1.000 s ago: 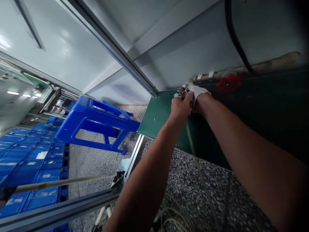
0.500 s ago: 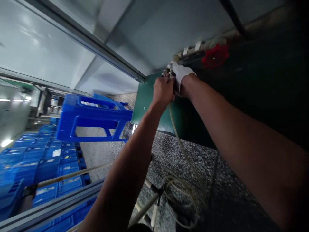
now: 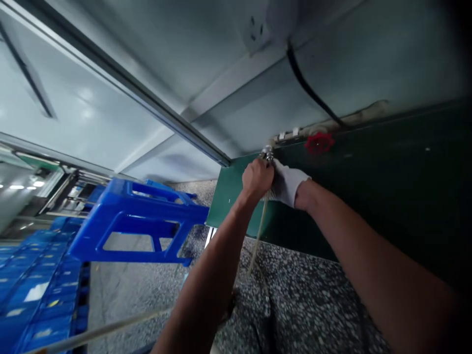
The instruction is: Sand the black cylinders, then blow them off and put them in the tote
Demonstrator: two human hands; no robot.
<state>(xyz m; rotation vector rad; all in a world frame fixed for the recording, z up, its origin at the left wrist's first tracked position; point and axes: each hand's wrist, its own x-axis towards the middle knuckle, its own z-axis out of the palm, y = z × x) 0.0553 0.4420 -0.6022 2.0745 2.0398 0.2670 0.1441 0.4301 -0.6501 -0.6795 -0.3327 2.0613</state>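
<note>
Off at about 8 o'clock from the hands, rows of blue plastic crates [image 3: 40, 300] are laid out, and a blue plastic stool [image 3: 136, 236] is seen at about 9 o'clock. Further right, a green panel [image 3: 224, 201] comes in, and all the action is up at its top edge. The bare left hand [image 3: 257, 179] is wrapped around a small metal fitting [image 3: 267, 155], with a pale hose [image 3: 256, 241] hanging down out of the grip. The right hand [image 3: 285, 184], in a white work glove, is pressed up against the left, but its fingers are hidden, so whether it's clamped on too can't be told. The fitting sits at the end of a pale pipe [image 3: 285, 133], with a red handwheel valve [image 3: 319, 142] at about 2 o'clock. The step in hand seems to be the hose-to-fitting joint, and a clear view of it is what's needed to judge the next move. The joint is covered by fingers, so no thread or clamp can be made out. The hose's lower end is lost too.
</note>
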